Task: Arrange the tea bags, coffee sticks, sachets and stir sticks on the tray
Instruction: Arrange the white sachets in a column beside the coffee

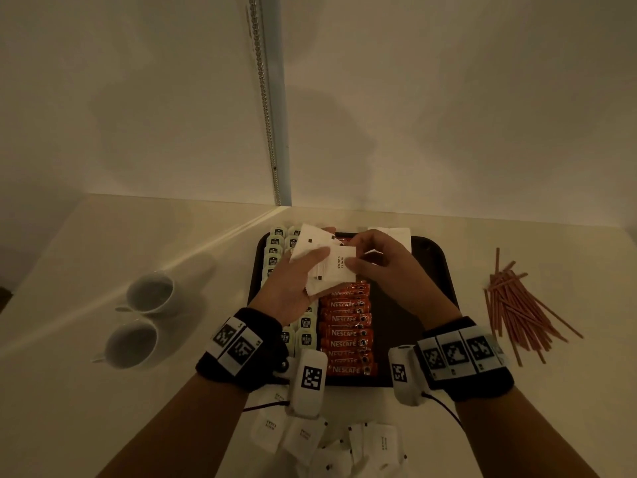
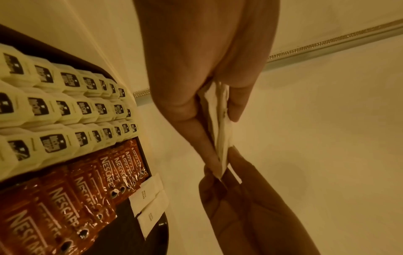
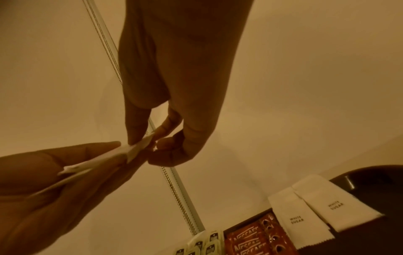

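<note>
Left hand [image 1: 293, 281]: I'm gripping a small stack of white sugar sachets [image 1: 322, 258], thumb on top, fingers under, up above the tray [image 1: 437, 270].
Right hand [image 1: 382, 267]: thumb and fingertips pinch the edge of the top sachet [image 1: 341, 265], the edge nearest that hand.
Feel: paper-light and floppy, I'd say, with loose grains inside; slick against each other, so the stack could fan out.
Where to hold: by the flat sealed edge, lightly; squeezing the middle would likely just shift the sugar.
Long axis: the top sachet runs away from me, toward the wall, print reading sideways.
Stack: slightly splayed in my left grip, corners sticking out beyond the fingertips.
Below the grip: coffee sticks [image 1: 346, 331] in a column, tea bags [image 1: 305, 334] under my left wrist.
Beyond my right fingers: two sachets already laid [image 3: 316, 210] side by side.
Out past my right wrist: stir sticks [image 1: 520, 308], off the tray.
</note>
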`<action>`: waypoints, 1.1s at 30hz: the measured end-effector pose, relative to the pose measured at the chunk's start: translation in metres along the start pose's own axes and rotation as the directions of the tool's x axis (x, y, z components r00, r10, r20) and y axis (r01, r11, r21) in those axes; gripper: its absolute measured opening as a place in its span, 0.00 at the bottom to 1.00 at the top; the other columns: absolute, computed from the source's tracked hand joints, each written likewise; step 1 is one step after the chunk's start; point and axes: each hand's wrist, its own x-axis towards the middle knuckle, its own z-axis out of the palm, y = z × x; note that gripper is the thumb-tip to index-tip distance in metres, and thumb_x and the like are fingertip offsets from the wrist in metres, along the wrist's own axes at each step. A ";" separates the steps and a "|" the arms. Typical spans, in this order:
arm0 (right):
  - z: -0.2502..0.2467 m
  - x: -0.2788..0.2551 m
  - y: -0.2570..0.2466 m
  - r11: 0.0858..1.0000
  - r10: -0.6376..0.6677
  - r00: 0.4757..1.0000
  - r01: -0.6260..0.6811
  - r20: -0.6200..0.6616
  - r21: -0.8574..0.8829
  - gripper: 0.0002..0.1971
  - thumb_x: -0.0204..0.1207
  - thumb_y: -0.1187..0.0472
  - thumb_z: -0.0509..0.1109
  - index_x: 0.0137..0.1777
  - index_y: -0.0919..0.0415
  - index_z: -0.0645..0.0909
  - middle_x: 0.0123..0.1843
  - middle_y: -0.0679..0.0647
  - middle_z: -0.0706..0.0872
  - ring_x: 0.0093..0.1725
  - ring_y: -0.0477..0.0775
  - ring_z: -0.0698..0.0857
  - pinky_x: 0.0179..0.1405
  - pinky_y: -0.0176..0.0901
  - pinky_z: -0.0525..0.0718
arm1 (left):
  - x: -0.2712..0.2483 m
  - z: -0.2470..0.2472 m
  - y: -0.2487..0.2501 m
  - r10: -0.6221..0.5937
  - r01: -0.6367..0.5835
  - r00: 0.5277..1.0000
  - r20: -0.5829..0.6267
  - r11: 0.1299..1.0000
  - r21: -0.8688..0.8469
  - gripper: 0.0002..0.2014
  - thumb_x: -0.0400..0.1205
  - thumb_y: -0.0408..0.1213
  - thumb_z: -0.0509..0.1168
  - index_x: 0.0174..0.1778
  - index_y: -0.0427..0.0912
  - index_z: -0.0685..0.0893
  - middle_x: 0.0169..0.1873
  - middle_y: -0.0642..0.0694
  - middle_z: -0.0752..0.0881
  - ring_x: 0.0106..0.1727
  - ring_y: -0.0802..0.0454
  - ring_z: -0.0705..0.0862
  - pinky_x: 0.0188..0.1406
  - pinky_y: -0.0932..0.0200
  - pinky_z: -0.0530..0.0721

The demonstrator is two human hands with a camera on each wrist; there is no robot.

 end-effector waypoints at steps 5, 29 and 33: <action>-0.005 0.000 -0.001 1.000 0.010 1.000 -0.010 -0.011 -0.012 0.06 0.75 0.64 0.71 0.42 0.59 0.76 0.52 0.54 0.84 0.53 0.49 0.86 0.51 0.53 0.89 | -0.001 0.001 -0.001 -0.012 0.017 0.999 -0.050 0.994 0.107 0.10 0.82 0.36 0.65 0.59 0.42 0.83 0.50 0.40 0.90 0.51 0.41 0.89 0.43 0.42 0.90; -0.007 0.007 -0.004 0.989 -0.070 0.980 0.093 -0.187 0.113 0.06 0.76 0.64 0.70 0.47 0.67 0.81 0.48 0.67 0.86 0.47 0.63 0.87 0.46 0.49 0.88 | -0.004 0.014 -0.019 0.067 -0.073 0.994 -0.084 0.996 -0.061 0.20 0.71 0.34 0.69 0.60 0.40 0.82 0.48 0.41 0.90 0.45 0.47 0.90 0.30 0.57 0.89; -0.033 0.014 0.018 0.960 0.080 0.939 0.018 -0.334 0.280 0.03 0.77 0.68 0.67 0.47 0.63 0.82 0.47 0.55 0.88 0.43 0.48 0.87 0.39 0.33 0.85 | -0.002 0.004 -0.015 0.053 -0.067 0.984 -0.172 0.995 -0.078 0.20 0.73 0.33 0.69 0.62 0.43 0.81 0.59 0.38 0.85 0.53 0.42 0.88 0.30 0.58 0.89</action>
